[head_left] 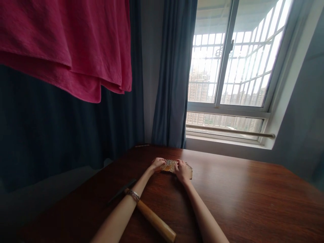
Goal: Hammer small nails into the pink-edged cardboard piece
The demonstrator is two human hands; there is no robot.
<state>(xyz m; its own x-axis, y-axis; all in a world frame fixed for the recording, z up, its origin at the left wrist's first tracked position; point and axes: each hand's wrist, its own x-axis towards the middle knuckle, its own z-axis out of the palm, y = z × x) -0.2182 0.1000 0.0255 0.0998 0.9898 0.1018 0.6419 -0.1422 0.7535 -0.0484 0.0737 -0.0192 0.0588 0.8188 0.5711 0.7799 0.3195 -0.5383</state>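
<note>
A small tan-brown piece point(170, 164) with a row of dark, thin ridges lies on the wooden table between my hands. It is too small to tell its kind. My left hand point(158, 163) is closed on its left end, fingers bent over the edge. At the other side, my right hand point(182, 170) grips it with curled fingers, hiding part of it; its right corner shows past the hand. Below my left forearm lies a hammer point(155, 220) with a pale wooden handle and a dark head, partly covered by the arm and bracelet.
The brown wooden table point(238, 199) reaches to the wall under the window point(227, 67). Dark blue curtains point(172, 81) hang behind it. A pink cloth point(83, 50) hangs at upper left. A small light strip point(142, 145) lies at the far corner.
</note>
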